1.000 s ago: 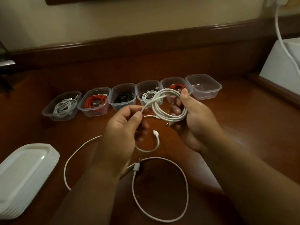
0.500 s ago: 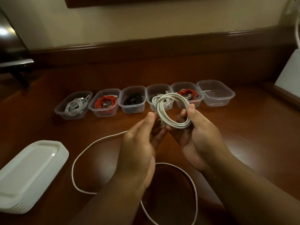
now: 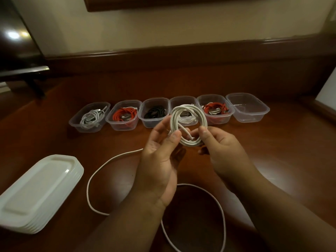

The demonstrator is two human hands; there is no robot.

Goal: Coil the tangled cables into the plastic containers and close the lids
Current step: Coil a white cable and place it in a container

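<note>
Both hands hold a white cable coil (image 3: 189, 122) above the wooden table. My left hand (image 3: 160, 157) pinches its lower left side with the thumb. My right hand (image 3: 220, 150) pinches its lower right side. Behind the coil runs a row of clear plastic containers without lids: one with a white cable (image 3: 91, 117), one with a red cable (image 3: 124, 115), one with a black cable (image 3: 154, 112), one partly hidden behind the coil (image 3: 181, 101), one with a red cable (image 3: 216, 110), and an empty container (image 3: 247, 108) at the right end. A loose white cable (image 3: 101, 168) lies on the table under my arms.
A stack of white lids (image 3: 38, 191) sits at the near left of the table (image 3: 291, 151). A raised wooden ledge (image 3: 181, 57) runs along the back. A dark stand (image 3: 27, 73) is at far left, and a white object (image 3: 327, 91) at the right edge.
The trailing cable end has been wound in, so the coil is now closed between both hands. The view has tilted up a little and the left hand has opened its fingers somewhat.
</note>
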